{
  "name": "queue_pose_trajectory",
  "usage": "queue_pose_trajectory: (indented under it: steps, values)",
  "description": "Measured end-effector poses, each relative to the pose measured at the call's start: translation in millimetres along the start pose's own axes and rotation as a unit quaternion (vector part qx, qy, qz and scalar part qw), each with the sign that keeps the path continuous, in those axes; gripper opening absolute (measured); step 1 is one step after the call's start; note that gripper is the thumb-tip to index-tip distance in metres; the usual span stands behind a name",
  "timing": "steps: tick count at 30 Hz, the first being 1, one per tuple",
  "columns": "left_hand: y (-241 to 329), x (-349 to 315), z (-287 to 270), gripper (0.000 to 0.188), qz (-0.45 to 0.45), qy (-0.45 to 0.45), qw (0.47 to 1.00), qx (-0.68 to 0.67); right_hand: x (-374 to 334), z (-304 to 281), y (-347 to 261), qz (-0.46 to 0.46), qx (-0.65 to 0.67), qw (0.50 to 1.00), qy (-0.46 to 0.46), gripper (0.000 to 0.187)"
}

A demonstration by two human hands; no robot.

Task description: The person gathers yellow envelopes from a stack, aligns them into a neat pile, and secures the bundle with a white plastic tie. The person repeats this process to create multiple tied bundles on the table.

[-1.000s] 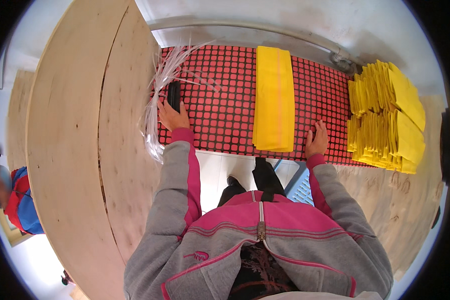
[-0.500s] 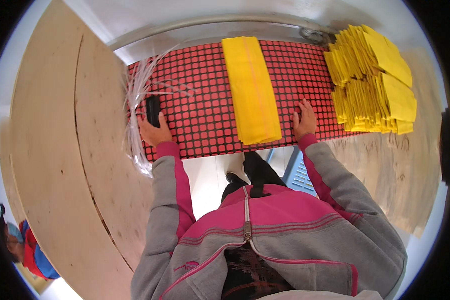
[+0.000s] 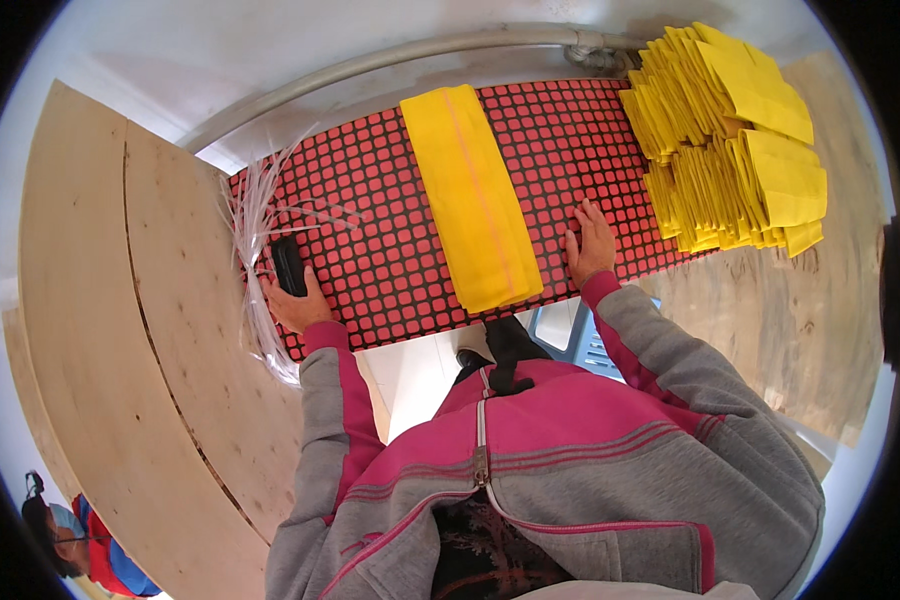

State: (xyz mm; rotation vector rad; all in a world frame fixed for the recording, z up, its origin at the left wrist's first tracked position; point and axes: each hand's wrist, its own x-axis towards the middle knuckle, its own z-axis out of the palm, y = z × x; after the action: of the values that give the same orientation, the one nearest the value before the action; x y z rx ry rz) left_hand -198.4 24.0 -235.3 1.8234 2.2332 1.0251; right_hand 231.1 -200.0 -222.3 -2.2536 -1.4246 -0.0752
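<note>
A folded yellow cloth bundle (image 3: 472, 200), long and flat, lies across the middle of a red-and-black checked tabletop (image 3: 370, 270). At the table's left end, my left hand (image 3: 298, 302) has its thumb and fingers on either side of the near end of a black oblong object (image 3: 288, 266), whose kind I cannot make out. Loose clear plastic strips (image 3: 258, 220) fan out beside that hand and hang over the table's edge. To the right of the bundle, my right hand (image 3: 595, 245) rests on the tabletop with its fingers stretched out and holds nothing.
Stacks of folded yellow pieces (image 3: 735, 140) stand at the right end. A wooden board (image 3: 160, 330) borders the left side, and a wooden surface (image 3: 770, 320) the right. Behind runs a pipe (image 3: 400, 52). Below are a blue plastic crate (image 3: 592, 345) and, far left, another person (image 3: 95, 545).
The view has turned slightly, so the table and cloth bundle appear tilted and shifted left. Both hands keep about the same places on the table.
</note>
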Motion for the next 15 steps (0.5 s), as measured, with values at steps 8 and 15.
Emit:
queue_pose_trajectory:
  steps: [8,15]
  values:
    - [-4.6,1.3,1.4,0.065,0.028,-0.016,0.999,0.036,1.5,-4.2,0.5,0.011,0.010,1.000,-0.008,0.041]
    - [0.5,1.2,-0.8,0.068,0.049,-0.003,0.998,0.039,2.0,-5.1,0.7,0.023,0.019,1.000,-0.007,0.042]
